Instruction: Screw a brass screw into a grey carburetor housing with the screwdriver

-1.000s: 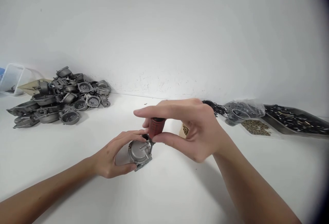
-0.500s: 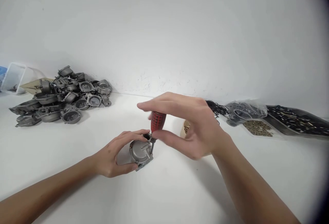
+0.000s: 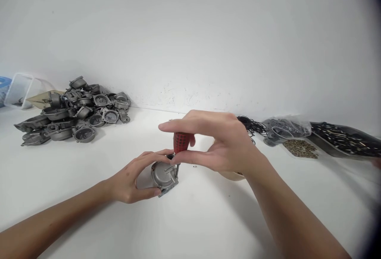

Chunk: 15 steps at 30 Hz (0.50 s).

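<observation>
My left hand [image 3: 133, 177] is closed round a grey metal carburetor float bowl [image 3: 163, 175], thumb at its near edge and fingers at its far side, pressing it to the white table. A screwdriver [image 3: 181, 143] with a red and black handle stands nearly upright, its shaft reaching down to the bowl's right edge. Around that handle the thumb and fingers of my right hand [image 3: 229, 144] are curled. The screw under the tip is too small to make out. Behind my right hand a pale bowl [image 3: 233, 176] is mostly hidden.
A heap of grey metal castings [image 3: 71, 112] lies at the left, beside a clear plastic bin [image 3: 19, 90]. On the right are black rings [image 3: 253, 126], a plastic bag [image 3: 285, 126], small brass-coloured parts [image 3: 299, 148] and a tray of dark parts [image 3: 345, 138]. A wall rises behind.
The fingers of my right hand have shifted round the screwdriver handle, and the handle is slightly lower and more upright. My left hand keeps its hold on the float bowl.
</observation>
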Each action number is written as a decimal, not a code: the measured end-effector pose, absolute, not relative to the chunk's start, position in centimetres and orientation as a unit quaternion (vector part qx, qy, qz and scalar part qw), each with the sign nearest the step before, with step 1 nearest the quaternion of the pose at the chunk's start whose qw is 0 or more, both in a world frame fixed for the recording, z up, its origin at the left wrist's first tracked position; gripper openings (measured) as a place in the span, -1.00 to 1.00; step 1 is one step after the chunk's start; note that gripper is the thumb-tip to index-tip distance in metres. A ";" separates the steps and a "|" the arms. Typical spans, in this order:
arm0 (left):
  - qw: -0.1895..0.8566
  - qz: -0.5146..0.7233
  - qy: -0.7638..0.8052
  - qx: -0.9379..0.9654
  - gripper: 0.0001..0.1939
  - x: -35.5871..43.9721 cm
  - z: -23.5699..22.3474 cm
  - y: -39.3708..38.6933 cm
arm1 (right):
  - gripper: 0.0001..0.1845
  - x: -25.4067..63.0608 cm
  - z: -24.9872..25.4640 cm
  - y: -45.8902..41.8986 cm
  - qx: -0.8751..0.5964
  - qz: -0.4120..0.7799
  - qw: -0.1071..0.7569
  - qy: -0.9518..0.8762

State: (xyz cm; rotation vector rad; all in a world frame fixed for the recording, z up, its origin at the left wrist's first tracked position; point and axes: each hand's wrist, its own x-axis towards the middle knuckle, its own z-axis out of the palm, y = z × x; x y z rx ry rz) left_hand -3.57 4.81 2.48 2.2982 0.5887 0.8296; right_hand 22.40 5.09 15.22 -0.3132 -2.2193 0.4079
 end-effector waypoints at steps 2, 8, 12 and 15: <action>0.308 0.312 0.223 0.871 -0.29 -3.6 2.5 4.8 | -0.62 22.4 15.2 5.1 -0.128 0.137 0.423 -0.887; 0.315 0.308 0.222 0.870 -0.29 -3.6 2.7 4.9 | -0.60 22.4 15.3 5.1 -0.099 0.234 0.400 -0.881; 0.321 0.296 0.232 0.869 -0.29 -3.5 3.1 4.9 | -0.63 22.3 15.4 5.3 -0.110 0.188 0.419 -0.881; 0.320 0.296 0.230 0.870 -0.31 -3.6 3.1 4.9 | -0.62 22.5 15.3 5.2 -0.104 0.241 0.388 -0.883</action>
